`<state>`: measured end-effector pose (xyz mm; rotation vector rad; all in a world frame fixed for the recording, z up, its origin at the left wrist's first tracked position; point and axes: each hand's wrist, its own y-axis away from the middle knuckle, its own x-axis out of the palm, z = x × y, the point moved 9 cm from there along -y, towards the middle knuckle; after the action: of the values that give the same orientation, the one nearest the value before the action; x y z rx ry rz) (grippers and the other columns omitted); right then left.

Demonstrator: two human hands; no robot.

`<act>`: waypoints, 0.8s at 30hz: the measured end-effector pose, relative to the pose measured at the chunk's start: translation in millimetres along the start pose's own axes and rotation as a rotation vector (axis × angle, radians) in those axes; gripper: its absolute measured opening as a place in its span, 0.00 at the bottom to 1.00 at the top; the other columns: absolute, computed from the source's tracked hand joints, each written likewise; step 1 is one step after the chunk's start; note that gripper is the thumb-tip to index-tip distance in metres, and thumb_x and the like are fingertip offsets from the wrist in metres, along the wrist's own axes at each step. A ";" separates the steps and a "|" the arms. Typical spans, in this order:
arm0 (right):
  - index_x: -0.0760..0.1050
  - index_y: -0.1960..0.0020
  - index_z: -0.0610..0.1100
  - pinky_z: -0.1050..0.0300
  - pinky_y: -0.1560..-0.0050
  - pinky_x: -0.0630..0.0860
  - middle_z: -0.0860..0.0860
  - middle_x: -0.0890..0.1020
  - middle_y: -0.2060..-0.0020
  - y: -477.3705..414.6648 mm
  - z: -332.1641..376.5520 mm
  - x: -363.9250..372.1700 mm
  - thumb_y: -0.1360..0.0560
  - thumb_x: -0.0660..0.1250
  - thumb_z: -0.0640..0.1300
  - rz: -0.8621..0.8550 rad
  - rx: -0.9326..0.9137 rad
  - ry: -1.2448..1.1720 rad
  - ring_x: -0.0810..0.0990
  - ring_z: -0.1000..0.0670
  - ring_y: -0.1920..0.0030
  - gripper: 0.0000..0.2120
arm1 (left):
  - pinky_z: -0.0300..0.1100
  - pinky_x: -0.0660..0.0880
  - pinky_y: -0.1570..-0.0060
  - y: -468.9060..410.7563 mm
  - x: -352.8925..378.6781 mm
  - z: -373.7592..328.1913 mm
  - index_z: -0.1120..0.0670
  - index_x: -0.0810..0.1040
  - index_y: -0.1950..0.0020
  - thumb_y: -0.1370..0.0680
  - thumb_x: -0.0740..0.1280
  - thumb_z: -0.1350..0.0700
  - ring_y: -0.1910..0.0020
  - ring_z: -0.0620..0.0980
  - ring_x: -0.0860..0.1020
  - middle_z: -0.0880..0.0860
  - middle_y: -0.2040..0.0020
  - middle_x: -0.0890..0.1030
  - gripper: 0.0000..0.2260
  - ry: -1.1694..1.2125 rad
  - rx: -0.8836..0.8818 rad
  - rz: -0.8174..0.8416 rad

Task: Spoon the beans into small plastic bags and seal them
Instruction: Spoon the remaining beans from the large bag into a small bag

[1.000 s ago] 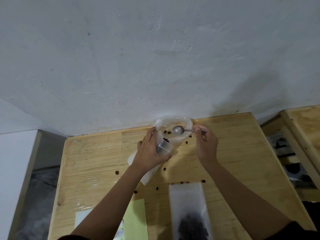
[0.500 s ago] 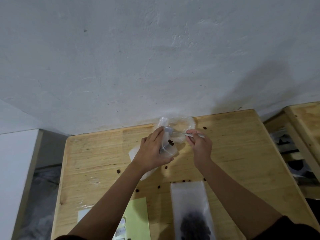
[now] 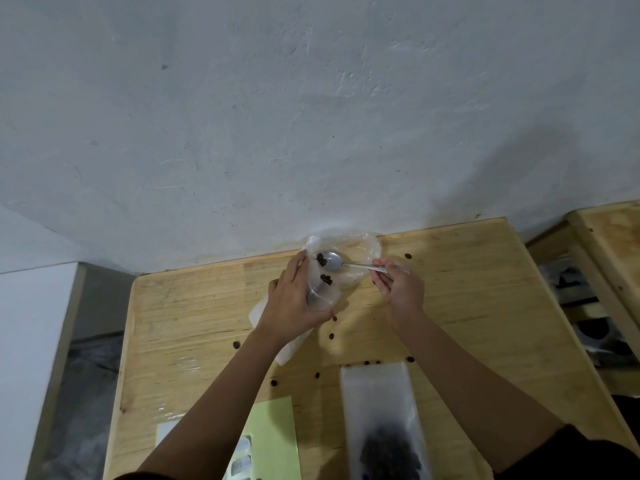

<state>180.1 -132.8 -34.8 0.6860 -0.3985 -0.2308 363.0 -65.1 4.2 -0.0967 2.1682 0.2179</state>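
Pale, rough plaster wall (image 3: 311,116) filled the upper half of the frame, and below it a light wooden table (image 3: 485,306) spread across the lower part. Your left hand (image 3: 294,299), just left of centre, had its fingers and thumb curled round a small bag (image 3: 323,299) of clear plastic, keeping its mouth open and turned up toward the wall. The bag's white lower end stuck out beneath your wrist toward the lower left. A few dark beans (image 3: 325,279) sat inside the small bag near its mouth.

Your right hand (image 3: 401,289), right of centre, pinched the handle of a metal spoon (image 3: 334,261) between thumb and fingertips, with the remaining fingers tucked in. The spoon lay almost level, its bowl pointing left at the mouth of the small bag. A small cluster of beans touched the bowl's left edge, but it could not be told whether they lay on the spoon or in the plastic.

Behind the spoon, against the wall, a larger clear bag (image 3: 363,245) lay crumpled open on the table. Loose beans (image 3: 237,344) were scattered over the wood around and below your hands.

At the bottom centre a filled bag (image 3: 375,400) lay flat, with a dark heap of beans in its lower end. To its left a pale green sheet (image 3: 277,438) lay partly under your left forearm, and at the right edge a second wooden frame (image 3: 613,244) stood just beside the table
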 end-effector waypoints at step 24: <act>0.79 0.57 0.40 0.60 0.52 0.80 0.45 0.81 0.58 34.8 102.0 -2.5 0.23 0.63 0.35 0.251 -0.551 0.271 0.82 0.52 0.55 0.07 | 0.55 0.62 0.35 5.4 -1.6 3.9 0.56 0.58 0.27 0.33 0.73 0.41 0.30 0.52 0.63 0.52 0.26 0.56 0.43 0.162 -0.241 -0.162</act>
<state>136.7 -163.6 58.9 0.1173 -0.1443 -0.0023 366.3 -59.0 4.1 -0.4386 2.2728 0.3891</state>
